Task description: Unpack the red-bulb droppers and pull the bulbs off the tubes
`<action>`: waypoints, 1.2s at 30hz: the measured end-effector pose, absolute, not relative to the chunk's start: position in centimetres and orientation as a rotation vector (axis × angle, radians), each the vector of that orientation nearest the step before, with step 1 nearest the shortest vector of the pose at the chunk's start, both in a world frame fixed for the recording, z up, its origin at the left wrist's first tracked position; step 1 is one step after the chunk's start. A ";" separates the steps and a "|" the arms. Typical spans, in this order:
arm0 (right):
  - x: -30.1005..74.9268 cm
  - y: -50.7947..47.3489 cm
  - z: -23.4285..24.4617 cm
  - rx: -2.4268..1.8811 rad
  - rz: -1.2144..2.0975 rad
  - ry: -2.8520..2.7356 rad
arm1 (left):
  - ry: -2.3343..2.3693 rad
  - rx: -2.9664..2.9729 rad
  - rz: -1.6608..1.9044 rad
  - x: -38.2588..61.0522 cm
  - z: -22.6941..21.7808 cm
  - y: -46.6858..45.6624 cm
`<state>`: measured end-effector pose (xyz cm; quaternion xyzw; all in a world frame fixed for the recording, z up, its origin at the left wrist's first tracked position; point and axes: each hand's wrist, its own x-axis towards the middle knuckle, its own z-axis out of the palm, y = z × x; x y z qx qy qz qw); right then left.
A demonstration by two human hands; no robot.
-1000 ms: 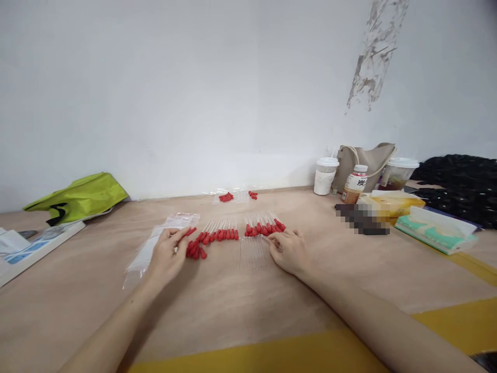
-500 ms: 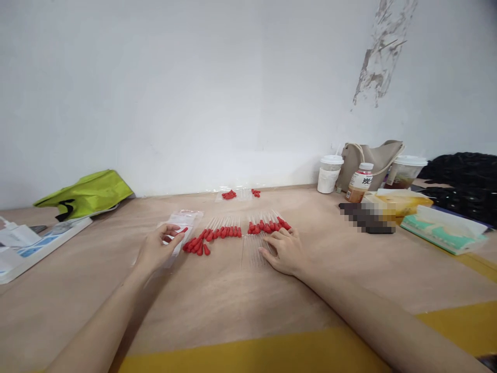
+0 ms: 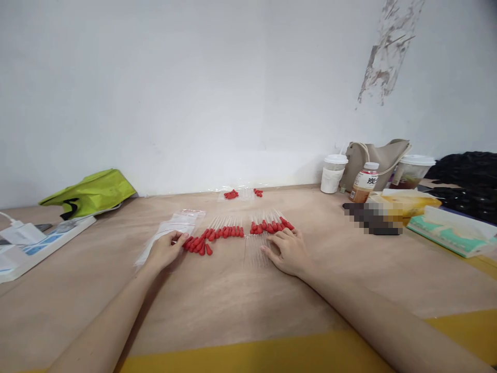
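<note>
A row of glass droppers with red rubber bulbs [image 3: 229,232] lies on the brown-papered table, their thin tubes pointing toward the wall. At this row's left end, my left hand [image 3: 167,249] is closed in a pinch on a red-bulbed dropper [image 3: 188,242]; its tube is hard to make out. To the right lies a second group of red-bulbed droppers [image 3: 267,227]. Below that group, bare glass tubes [image 3: 255,252] lie side by side. My right hand [image 3: 286,250] rests at their right edge, fingers apart and bent, fingertips close to the rightmost bulbs.
Clear zip bags [image 3: 163,228] lie beside my left hand. Small red bulbs [image 3: 231,195] sit on plastic by the wall. A green bag [image 3: 91,192] and a power strip [image 3: 50,243] are at left; a lidded cup [image 3: 331,180], a bottle [image 3: 365,182] and a tissue pack [image 3: 450,233] at right.
My left hand has moved right and down, bringing the red bulb in its fingers to the left end of the dropper row. My right hand stays nearly where it was.
</note>
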<state>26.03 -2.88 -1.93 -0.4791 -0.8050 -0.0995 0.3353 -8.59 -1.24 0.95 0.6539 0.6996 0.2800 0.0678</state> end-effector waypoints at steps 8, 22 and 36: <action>26.1 -2.7 -1.9 -1.298 -0.175 -2.051 | 2.274 2.035 0.952 -7.2 2.2 -2.1; 26.8 -2.5 -1.0 -1.426 0.064 -1.891 | 2.082 2.704 0.725 1.5 1.8 0.0; 26.8 -2.2 -1.4 -1.332 -0.011 -1.864 | 2.065 2.666 1.047 2.5 2.1 -2.1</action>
